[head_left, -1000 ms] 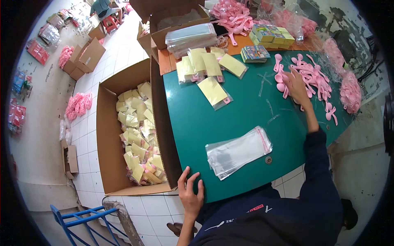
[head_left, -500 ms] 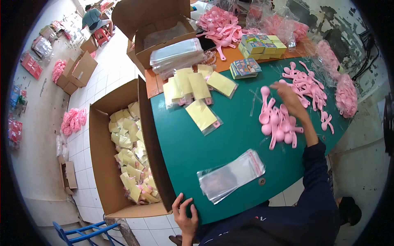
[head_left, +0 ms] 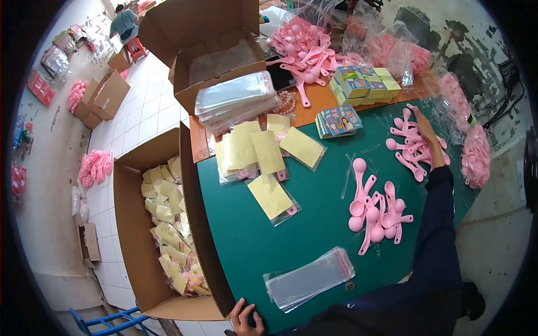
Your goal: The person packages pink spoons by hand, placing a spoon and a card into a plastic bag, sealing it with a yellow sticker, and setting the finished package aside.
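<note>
Spoons (head_left: pixel 412 151), pink ones, lie in a loose heap at the far right edge of the green tabletop (head_left: pixel 314 224). The right hand (head_left: pixel 427 137) rests on top of this heap with the fingers stretched out over the handles; I cannot tell if it grips one. A second small group of spoons (head_left: pixel 375 210) lies near the right edge, closer to the person and well apart from the heap. The left hand (head_left: pixel 245 318) is at the near left corner, its fingers bent over the tabletop edge and holding it. Clear bags (head_left: pixel 308 278) lie in a stack just inside the near edge. Yellow packets (head_left: pixel 263 151) crowd the far left corner. Between packets, bags and the spoon group the middle is bare green surface. A box (head_left: pixel 129 235) stands against the left edge.
</note>
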{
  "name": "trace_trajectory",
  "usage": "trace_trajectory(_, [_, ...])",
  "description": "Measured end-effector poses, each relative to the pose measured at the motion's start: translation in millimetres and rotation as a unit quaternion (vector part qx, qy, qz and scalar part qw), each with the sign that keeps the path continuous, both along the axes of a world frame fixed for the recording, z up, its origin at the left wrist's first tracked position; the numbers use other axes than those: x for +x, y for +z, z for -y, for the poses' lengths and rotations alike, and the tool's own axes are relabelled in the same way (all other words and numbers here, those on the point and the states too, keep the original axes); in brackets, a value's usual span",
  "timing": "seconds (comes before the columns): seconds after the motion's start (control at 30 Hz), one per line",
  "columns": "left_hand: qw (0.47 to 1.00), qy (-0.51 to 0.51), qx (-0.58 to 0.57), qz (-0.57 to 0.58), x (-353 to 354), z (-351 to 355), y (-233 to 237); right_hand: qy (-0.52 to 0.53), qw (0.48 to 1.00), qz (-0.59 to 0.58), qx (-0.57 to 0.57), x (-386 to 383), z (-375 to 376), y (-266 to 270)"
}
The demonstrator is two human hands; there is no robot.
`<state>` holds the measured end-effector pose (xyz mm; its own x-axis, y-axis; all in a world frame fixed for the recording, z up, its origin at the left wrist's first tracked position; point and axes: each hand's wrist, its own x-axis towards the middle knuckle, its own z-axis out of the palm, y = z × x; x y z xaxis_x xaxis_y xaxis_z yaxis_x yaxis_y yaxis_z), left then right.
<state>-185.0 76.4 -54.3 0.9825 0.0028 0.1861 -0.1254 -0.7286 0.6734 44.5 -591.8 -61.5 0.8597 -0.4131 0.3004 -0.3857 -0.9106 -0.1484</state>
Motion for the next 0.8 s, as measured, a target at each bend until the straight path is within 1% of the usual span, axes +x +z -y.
trace_trajectory(0.17, [1.0,0.007,0.008,-0.006,0.4,-0.4,-1.7,0.066,0.998,-0.001,0.01,-6.2,-50.3,-0.6])
trace_trajectory(0.3, [1.0,0.014,0.004,-0.019,-1.6,0.0,-2.1,0.123,0.991,-0.023,0.051,-21.6,-106.8,8.0])
trace_trajectory(0.4, [1.0,0.012,0.002,-0.01,-0.6,0.3,-3.2,0.198,0.963,-0.019,0.181,-36.3,-137.7,16.5])
trace_trajectory(0.43, [1.0,0.01,0.004,-0.007,-0.8,0.4,-3.1,0.239,0.933,0.026,0.266,-43.2,-145.8,20.3])
trace_trajectory(0.53, [1.0,0.012,-0.005,-0.004,-1.0,0.9,-4.1,0.187,0.942,0.071,0.271,-84.9,-156.5,40.9])
trace_trajectory(0.57, [1.0,0.011,-0.005,-0.006,-1.5,0.2,-4.7,0.176,0.949,0.067,0.253,-103.2,-162.9,47.4])
trace_trajectory(0.63, [1.0,0.008,-0.004,-0.011,-5.2,-0.4,-5.3,0.109,0.988,0.014,0.11,-141.0,-171.8,39.0])
trace_trajectory(0.7, [1.0,0.005,0.014,0.003,-2.5,-2.8,-5.7,0.116,0.979,0.062,0.155,-168.9,-186.1,28.9])
trace_trajectory(0.8, [1.0,0.023,0.004,-0.007,-2.9,1.5,-0.7,0.05,0.98,0.076,0.175,-193.5,-209.3,14.0])
